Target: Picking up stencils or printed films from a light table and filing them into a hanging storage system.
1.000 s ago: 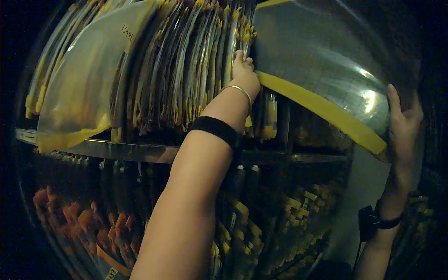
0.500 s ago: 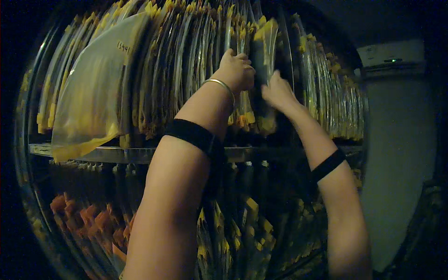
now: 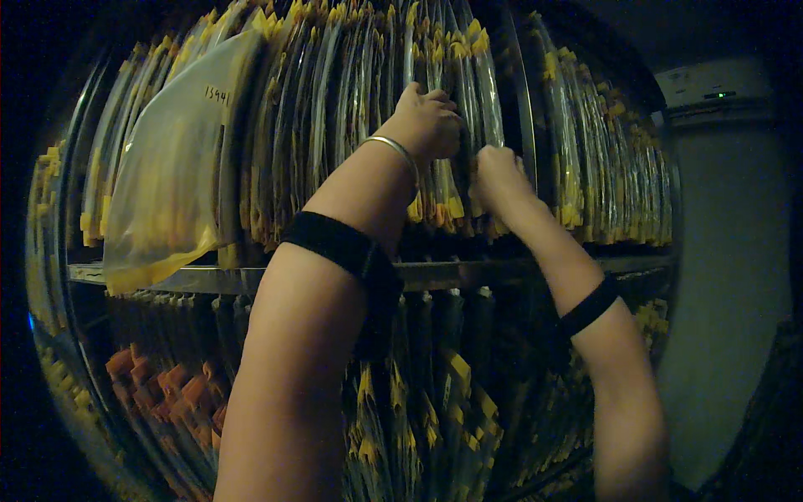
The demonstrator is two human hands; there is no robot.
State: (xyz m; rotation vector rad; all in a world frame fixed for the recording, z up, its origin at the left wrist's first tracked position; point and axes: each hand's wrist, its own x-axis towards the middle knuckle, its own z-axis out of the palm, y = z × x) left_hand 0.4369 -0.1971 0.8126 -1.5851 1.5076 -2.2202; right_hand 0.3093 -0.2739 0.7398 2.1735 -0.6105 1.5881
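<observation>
A long, shiny metal shelf (image 3: 209,280) runs across the middle. Above the shelf stand lots of thin, see-through plastic sleeves with yellow edges (image 3: 481,84), packed side by side like books. The left hand (image 3: 428,123) is above the shelf, with its fingers bent against the fronts of these sleeves. I cannot tell if it grips any. The right hand (image 3: 502,180) is just beside it, also above the shelf, curled up like a fist at the front of the last sleeves. I cannot tell what is inside it. The two hands are near each other, with a small gap between them.

A shiny metal bangle (image 3: 396,145) and a wide black cloth band (image 3: 326,243) go around the left arm. Another black cloth band (image 3: 590,305) goes around the right arm.

One big, cloudy plastic bag with a yellow bottom (image 3: 163,176) sticks out over the shelf's left part. Below the shelf are bunches of orange tabs (image 3: 180,385) and yellow tabs (image 3: 460,368).
</observation>
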